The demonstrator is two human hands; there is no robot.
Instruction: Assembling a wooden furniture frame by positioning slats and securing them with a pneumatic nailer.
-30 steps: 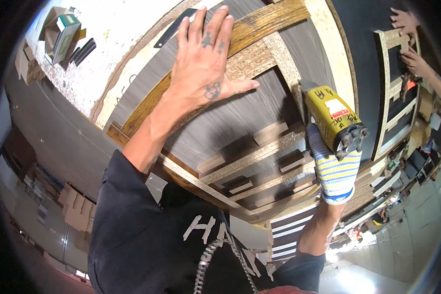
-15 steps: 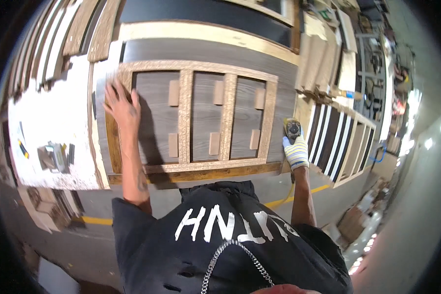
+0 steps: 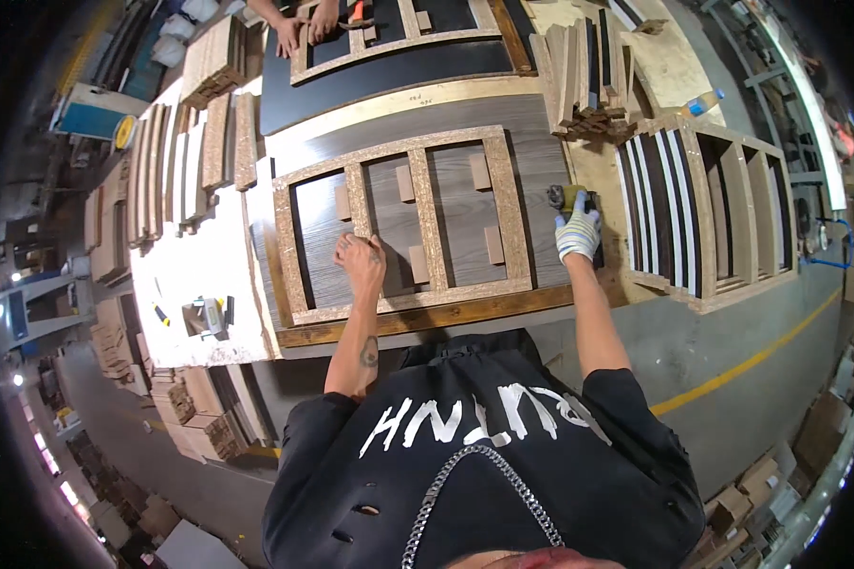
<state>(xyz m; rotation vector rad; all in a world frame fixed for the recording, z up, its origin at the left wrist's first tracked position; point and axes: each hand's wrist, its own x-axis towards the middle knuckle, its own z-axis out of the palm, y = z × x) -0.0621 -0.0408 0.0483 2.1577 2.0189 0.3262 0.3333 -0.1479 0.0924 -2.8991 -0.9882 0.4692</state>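
My bare left hand (image 3: 361, 264) has its fingers curled down over an upright rail of a chipboard frame (image 3: 427, 218). What the fingers press on is hidden beneath them. The frame lies on a grey wood-grain panel (image 3: 531, 147), and small wooden blocks (image 3: 405, 183) sit against its rails. In my right hand (image 3: 577, 234), which wears a striped glove, is a nail gun (image 3: 569, 197) with a dark head and a yellowish-green body. It rests at the panel's right side, a little apart from the frame.
Across the bench, a co-worker's hands (image 3: 299, 30) lie on another frame over a black panel (image 3: 389, 76). Stacked wood strips (image 3: 588, 81) and a slatted stack (image 3: 712, 204) stand on the right. Chipboard strips (image 3: 194, 161) and a small grey device (image 3: 206, 316) are on the left.
My left hand has gone from the frame's left edge, where it lay spread, to an inner rail, with fingers now curled. The nail gun has turned in my right hand. The whole view has shifted.
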